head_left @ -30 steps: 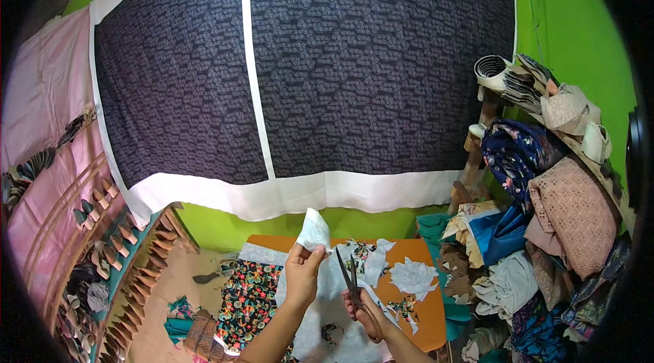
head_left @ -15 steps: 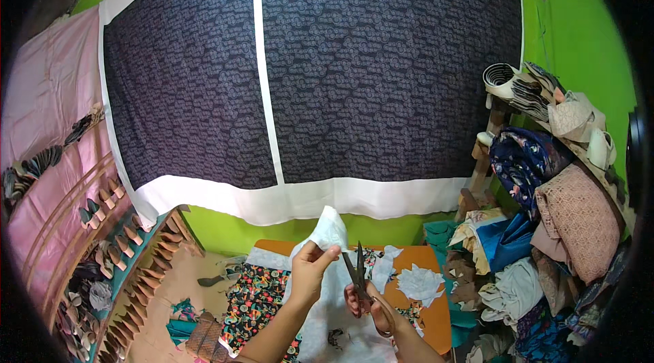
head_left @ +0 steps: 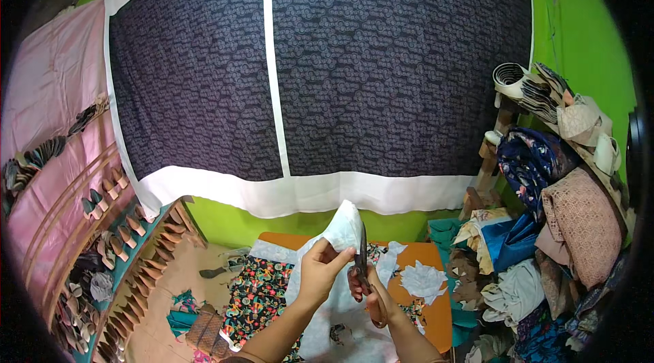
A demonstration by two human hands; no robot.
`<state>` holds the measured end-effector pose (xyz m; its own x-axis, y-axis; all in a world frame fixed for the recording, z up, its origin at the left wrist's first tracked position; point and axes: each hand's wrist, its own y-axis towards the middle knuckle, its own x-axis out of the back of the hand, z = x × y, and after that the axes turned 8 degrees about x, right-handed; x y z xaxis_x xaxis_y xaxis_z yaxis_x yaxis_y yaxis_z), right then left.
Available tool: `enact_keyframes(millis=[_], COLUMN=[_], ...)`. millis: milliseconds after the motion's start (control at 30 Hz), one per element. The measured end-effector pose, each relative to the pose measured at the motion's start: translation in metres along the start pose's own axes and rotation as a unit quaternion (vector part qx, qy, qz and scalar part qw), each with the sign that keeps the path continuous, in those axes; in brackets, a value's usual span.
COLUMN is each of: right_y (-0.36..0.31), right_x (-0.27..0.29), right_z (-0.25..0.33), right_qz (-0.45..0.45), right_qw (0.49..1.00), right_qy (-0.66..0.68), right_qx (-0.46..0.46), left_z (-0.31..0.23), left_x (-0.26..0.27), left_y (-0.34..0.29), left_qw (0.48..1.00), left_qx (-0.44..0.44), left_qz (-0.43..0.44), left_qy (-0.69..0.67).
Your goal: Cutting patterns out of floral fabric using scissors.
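Observation:
Pinched between the thumb and fingers of my left hand (head_left: 320,273), a white piece of cloth (head_left: 345,227) is held up over the table, its narrow tip pointing upward. My right hand (head_left: 371,293) is closed around a pair of dark scissors (head_left: 363,250). Their blades point up along the cloth's right edge, close together; whether the cloth lies between them I cannot tell. Below my hands, a larger pale cloth (head_left: 320,339) lies beside a black fabric with a colourful floral print (head_left: 255,298).
Pale fabric scraps (head_left: 422,281) lie on the orange table (head_left: 439,322). Piled fabrics (head_left: 579,210) crowd the right side. Shoe-shaped forms and shoes line a rack (head_left: 139,240) on the left. A dark patterned cloth (head_left: 395,77) hangs on the green wall ahead.
The scissors have moved up to the cloth's right edge, and their blades have come together. My left hand and the cloth sit slightly farther right, with the view shifted a little.

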<state>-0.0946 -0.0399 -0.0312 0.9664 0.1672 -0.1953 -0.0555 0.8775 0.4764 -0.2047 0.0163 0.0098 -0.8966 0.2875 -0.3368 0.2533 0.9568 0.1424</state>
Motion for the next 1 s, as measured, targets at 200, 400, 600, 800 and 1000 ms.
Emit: enact_keyframes(millis=[200, 400, 600, 800, 1000], right_y=[0.003, 0.0, -0.001, -0.001, 0.001], right_x=[0.0, -0.002, 0.004, -0.003, -0.006], right_z=[0.01, 0.015, 0.011, 0.019, 0.02], right_qz=[-0.056, -0.069, -0.059, -0.073, -0.113], right_qw=[0.973, 0.97, 0.954, 0.958, 0.946], right_qy=[0.145, 0.154, 0.193, 0.185, 0.191], right_qx=[-0.172, -0.173, -0.222, -0.204, -0.237], left_z=[-0.003, -0.007, -0.012, -0.011, -0.011], left_x=[-0.001, -0.008, -0.009, -0.003, -0.003], left_y=[-0.003, -0.006, -0.006, -0.003, -0.003], left_qw=[1.0, 0.999, 0.998, 0.999, 1.0], left_qx=[0.005, -0.018, -0.035, -0.022, 0.002], left_qz=[0.014, 0.015, 0.009, 0.014, 0.028], left_qy=[-0.002, -0.031, -0.042, -0.041, 0.011])
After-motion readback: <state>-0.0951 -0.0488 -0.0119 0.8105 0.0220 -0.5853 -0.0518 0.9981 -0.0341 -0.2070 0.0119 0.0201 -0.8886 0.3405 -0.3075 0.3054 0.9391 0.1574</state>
